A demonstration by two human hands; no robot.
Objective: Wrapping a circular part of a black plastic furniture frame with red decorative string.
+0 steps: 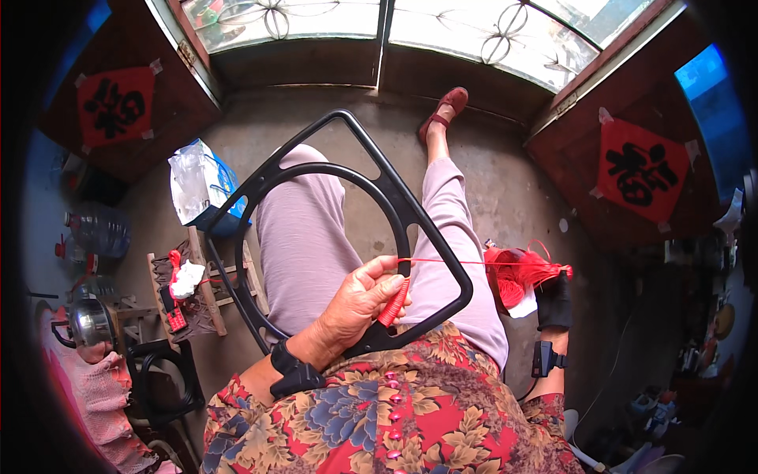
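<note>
A black plastic frame (359, 197) — a ring set inside a rounded triangle — lies tilted across the person's lap, its pointed corner aimed away toward the doorway and its near edge close to the flowered blouse (395, 419). At that near edge the left hand (359, 304) closes around a short red tassel-like piece (394, 302), fingers curled tight over it and pressing it against the frame's lower right rim. From the top of that red piece a taut red thread (442, 261) runs to the right, crossing the frame's right side and passing over the right thigh.

The thread ends in a bundle of red thread (517, 276) just right of the frame, held by the right hand (554, 302), which wears a black glove or wrap; the bundle hides its fingers, so how tightly they close cannot be told. Both wrists carry black straps.

Left of the frame, on the concrete floor, stands a small wooden stool (201, 292) with red scraps and a white rag on it — beyond it, a blue-and-white box with plastic (197, 186). Further left of the frame sits a metal kettle (91, 324).
</note>
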